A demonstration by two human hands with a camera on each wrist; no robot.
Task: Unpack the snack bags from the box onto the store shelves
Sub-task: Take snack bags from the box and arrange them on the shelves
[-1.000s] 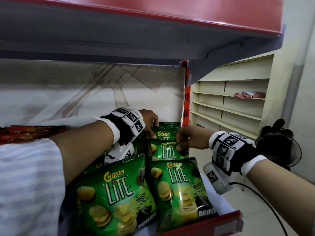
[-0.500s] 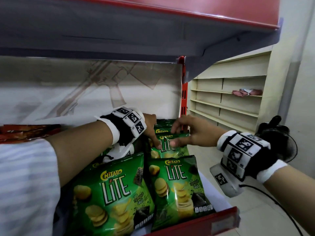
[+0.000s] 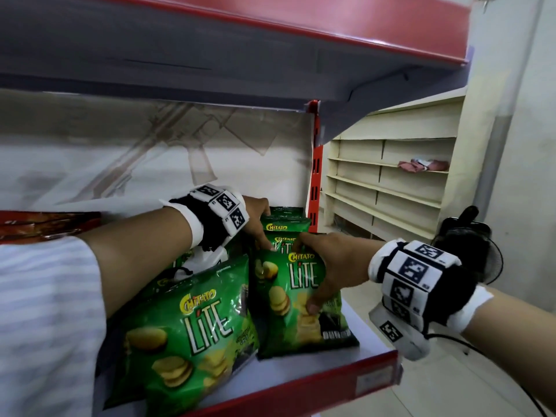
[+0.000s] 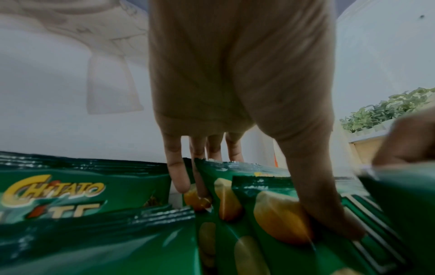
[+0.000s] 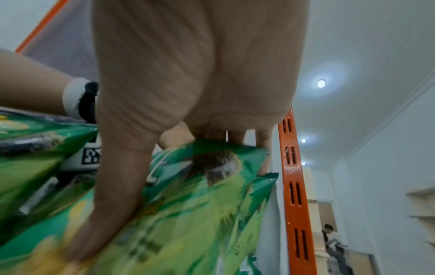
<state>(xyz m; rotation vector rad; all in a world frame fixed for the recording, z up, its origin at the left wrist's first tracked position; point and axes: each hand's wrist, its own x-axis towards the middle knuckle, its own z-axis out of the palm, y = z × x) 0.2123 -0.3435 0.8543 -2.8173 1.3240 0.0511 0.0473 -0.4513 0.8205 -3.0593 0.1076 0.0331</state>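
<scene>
Nearest me, a green snack bag (image 3: 192,335) leans at the shelf (image 3: 301,389) edge, left of my right grip. My right hand (image 3: 328,266) has its grip on the front bag (image 3: 294,299) of the right-hand row: thumb pressed on its face, fingers curled over its top edge. Just behind that grip, my left hand (image 3: 258,219) pinches the next bag (image 4: 270,214) back, thumb in front, fingers tucked behind its top. Beyond both grips, the rearmost bag (image 3: 284,225) stands upright near the orange shelf post (image 3: 314,182).
</scene>
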